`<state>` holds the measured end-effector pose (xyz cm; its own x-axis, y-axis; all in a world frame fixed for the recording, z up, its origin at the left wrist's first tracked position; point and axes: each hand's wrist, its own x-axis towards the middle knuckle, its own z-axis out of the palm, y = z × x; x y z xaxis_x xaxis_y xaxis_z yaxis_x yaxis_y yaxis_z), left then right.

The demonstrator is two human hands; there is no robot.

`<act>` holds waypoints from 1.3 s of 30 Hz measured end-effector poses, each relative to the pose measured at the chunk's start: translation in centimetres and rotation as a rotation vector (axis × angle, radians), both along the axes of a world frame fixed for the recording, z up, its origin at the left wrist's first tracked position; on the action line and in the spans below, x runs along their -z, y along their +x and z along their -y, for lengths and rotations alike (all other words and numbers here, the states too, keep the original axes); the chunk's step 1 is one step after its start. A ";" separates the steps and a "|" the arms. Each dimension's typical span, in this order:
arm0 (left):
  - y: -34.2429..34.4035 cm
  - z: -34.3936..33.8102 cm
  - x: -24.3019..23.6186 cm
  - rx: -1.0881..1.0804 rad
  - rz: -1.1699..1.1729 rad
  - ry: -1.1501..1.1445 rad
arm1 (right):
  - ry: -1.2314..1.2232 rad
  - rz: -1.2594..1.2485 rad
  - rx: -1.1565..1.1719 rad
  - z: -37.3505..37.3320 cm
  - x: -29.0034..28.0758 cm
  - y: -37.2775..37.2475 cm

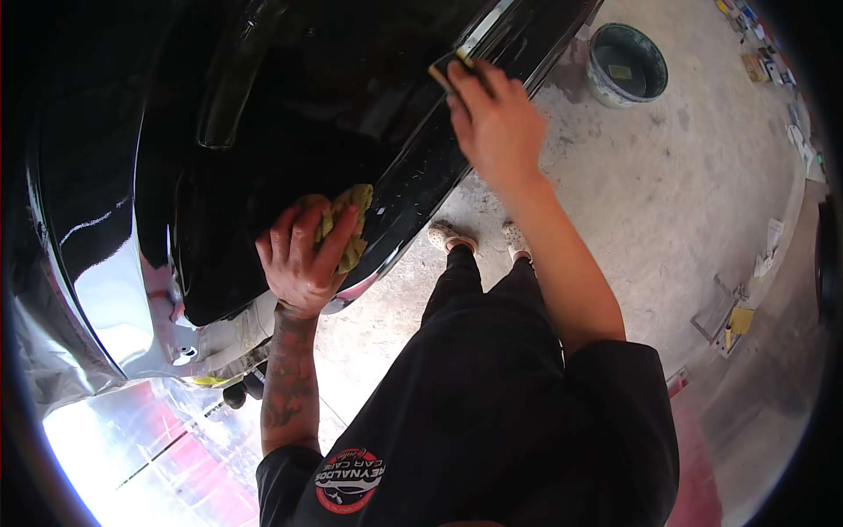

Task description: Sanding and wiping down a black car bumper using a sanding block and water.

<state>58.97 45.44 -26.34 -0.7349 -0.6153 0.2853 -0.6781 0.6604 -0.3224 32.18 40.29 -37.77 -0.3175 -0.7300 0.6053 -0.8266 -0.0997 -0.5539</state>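
A glossy black car body panel (290,114) lies under both of my hands, with water drops along its lower edge. My left hand (303,259) presses a crumpled yellow-green cloth (356,237) against the panel, its fingers bent over the cloth. Farther along the same edge, my right hand (502,127) grips a small flat block (441,75) with tan edges by its fingertips. The block rests on the panel beside a bright reflective strip; its underside is hidden, so its exact kind cannot be told.
On the concrete floor (685,202) at the far right stands a round bucket (606,86) holding dark water and a pale rectangular piece. Clear plastic film (53,351) hangs at the car's left end. A metal frame (718,316) with a yellow piece lies along the right wall.
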 end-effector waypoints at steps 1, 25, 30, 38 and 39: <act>0.0 0.0 0.1 -0.002 0.000 -0.002 | 0.029 -0.019 -0.049 -1.2 -0.4 0.7; 0.0 0.1 0.2 0.002 -0.003 -0.065 | -0.065 0.066 -0.019 1.1 0.0 -0.4; -0.1 0.2 0.4 -0.005 -0.004 -0.079 | -0.019 0.080 -0.009 -0.5 0.0 1.3; 0.0 0.2 0.2 -0.001 -0.005 -0.055 | -0.031 0.192 0.067 -0.2 0.0 1.8; 0.0 0.2 0.1 0.006 -0.006 -0.042 | -0.010 0.180 -0.001 -0.8 0.0 2.3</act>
<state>58.99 45.28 -26.48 -0.7368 -0.5981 0.3153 -0.6761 0.6503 -0.3464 34.50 41.10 -37.78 -0.4210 -0.7243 0.5461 -0.7138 -0.1070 -0.6922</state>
